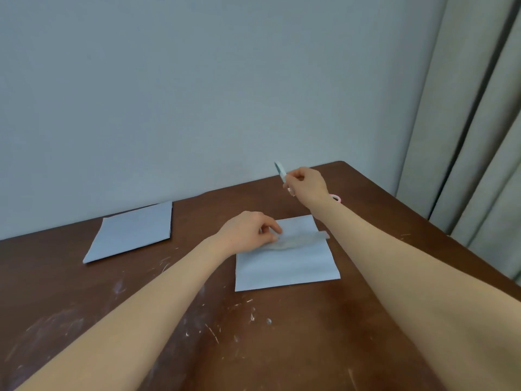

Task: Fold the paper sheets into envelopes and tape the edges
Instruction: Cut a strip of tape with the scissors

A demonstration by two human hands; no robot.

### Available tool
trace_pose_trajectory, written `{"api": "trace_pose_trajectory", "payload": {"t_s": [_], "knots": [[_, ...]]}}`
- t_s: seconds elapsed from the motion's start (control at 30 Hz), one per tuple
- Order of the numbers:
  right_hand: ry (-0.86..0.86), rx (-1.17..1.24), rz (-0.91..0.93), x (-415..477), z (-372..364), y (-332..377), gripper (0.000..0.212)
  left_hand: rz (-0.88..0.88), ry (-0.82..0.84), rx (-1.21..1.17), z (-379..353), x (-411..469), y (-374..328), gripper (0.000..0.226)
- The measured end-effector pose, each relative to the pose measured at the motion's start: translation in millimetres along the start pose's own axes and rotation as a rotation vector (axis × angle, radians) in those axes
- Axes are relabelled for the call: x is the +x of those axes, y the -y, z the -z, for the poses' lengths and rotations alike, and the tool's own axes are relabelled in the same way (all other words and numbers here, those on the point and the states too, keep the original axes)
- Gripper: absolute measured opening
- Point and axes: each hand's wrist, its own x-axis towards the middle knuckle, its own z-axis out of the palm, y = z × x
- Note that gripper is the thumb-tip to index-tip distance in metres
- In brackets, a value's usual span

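Observation:
A folded pale blue paper sheet (pixel 284 263) lies on the brown table (pixel 253 334) in front of me. A translucent strip of tape (pixel 298 240) runs across its upper part, from my left fingers to the sheet's right edge. My left hand (pixel 248 231) pinches the left end of that strip with thumb and index finger. Farther back, raised above the table, my right hand (pixel 307 184) grips a small pale green tool (pixel 280 170); its exact kind is too blurred to tell. A pink tape roll (pixel 337 197) peeks out behind my right wrist.
Another pale blue folded sheet (pixel 132 231) lies at the back left of the table. The wall stands right behind the table's far edge. A grey curtain (pixel 465 136) hangs at the right. The tabletop is scratched and dusted with white marks.

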Motion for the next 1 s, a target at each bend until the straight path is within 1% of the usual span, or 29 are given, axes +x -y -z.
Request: {"api": "trace_pose_trajectory", "payload": {"t_s": [0.07,0.17,0.23,0.3,0.37,0.47,0.53,0.7,0.83,0.93,1.0], "knots": [[-0.015,0.219,-0.105,-13,7,5,0.015,0.022,-0.02,0.019,0,-10,-2,0.022],[0.019,0.533,-0.24,-39,14,11,0.011,0.034,-0.082,0.072,-6,-23,-12,0.025],[0.054,0.669,-0.277,-59,17,11,0.012,0.047,-0.123,0.103,-13,-29,-18,0.028],[0.069,0.732,-0.302,-76,20,8,0.021,0.065,-0.152,0.121,-18,-34,-22,0.033],[0.054,0.74,-0.326,-88,24,2,0.022,0.086,-0.164,0.128,-20,-39,-22,0.039],[0.028,0.637,-0.365,-97,26,-9,0.018,0.13,-0.145,0.1,-20,-50,-16,0.044],[0.002,0.612,-0.38,-102,27,-14,0.022,0.149,-0.125,0.098,-20,-61,-12,0.046],[-0.031,0.569,-0.393,-104,31,-16,0.031,0.139,-0.12,0.085,-23,-73,-8,0.045],[-0.044,0.546,-0.37,-108,33,-11,0.03,0.139,-0.157,0.064,-20,-78,-6,0.047],[-0.051,0.539,-0.368,-109,36,-7,0.03,0.138,-0.15,0.063,-17,-79,-7,0.048],[-0.052,0.576,-0.388,-108,37,-5,0.031,0.146,-0.154,0.048,-15,-81,-8,0.052]]}}
